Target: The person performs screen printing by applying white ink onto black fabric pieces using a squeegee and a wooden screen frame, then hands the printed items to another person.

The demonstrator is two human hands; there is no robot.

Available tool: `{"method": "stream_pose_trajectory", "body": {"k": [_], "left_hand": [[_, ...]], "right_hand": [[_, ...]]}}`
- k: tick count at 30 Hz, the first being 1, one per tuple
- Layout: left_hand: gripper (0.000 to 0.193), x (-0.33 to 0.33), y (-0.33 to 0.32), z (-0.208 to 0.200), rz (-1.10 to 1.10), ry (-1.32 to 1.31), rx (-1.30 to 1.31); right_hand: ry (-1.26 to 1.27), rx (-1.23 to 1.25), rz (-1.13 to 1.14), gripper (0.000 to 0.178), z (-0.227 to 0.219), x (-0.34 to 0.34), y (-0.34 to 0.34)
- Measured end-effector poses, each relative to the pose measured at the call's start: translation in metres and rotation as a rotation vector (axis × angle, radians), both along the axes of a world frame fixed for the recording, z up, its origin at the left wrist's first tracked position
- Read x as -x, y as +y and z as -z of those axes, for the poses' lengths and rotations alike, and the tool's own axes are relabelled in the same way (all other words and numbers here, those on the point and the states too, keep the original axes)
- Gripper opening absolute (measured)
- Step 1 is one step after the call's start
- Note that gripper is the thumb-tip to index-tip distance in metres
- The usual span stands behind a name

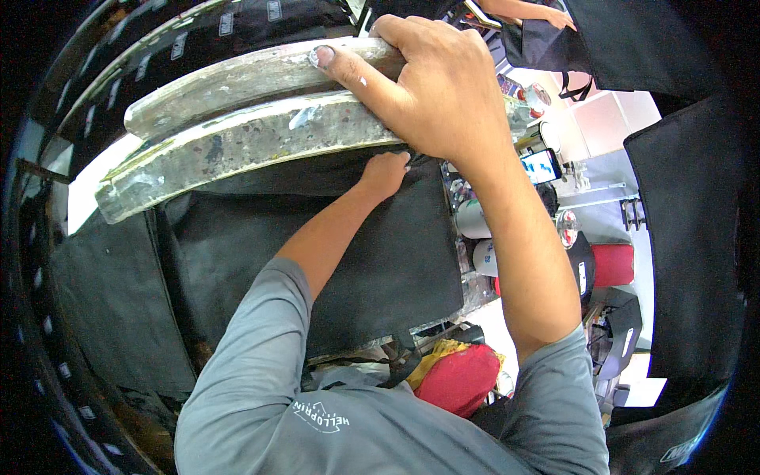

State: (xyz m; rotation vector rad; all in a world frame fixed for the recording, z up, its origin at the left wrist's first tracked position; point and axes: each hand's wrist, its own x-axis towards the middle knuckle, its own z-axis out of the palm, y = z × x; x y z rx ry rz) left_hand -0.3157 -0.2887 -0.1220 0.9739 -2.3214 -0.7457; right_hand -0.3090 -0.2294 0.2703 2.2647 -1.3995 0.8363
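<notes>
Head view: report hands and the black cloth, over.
Right hand gripping the upper metal bar. Left hand closed on the black cloth edge under the lower bar. Nothing blocking either grip.

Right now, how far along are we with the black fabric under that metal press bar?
Done, by the look of it: the black fabric sheet lies flat on the bench with its top edge tucked under the worn metal bar. In hand: the right hand grips the upper bar, and the left hand pins the fabric at the bar's edge. Left: both hands are on; whether the bar is fully down cannot be told.
</notes>
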Motion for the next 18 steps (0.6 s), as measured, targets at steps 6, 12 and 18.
{"method": "stream_pose_trajectory", "body": {"k": [6, 12, 18], "left_hand": [[0.041, -0.005, -0.037, -0.010, 0.043, -0.050, -0.143], [0.052, -0.007, -0.064, -0.032, 0.187, -0.161, -0.353], [0.053, 0.004, -0.074, -0.051, 0.286, -0.265, -0.384]], "right_hand": [[-0.038, -0.148, 0.032, 0.065, -0.013, -0.005, -0.002], [-0.075, -0.209, -0.020, 0.060, -0.021, -0.001, -0.013], [-0.149, -0.292, 0.049, 0.060, -0.022, -0.001, -0.014]]}}
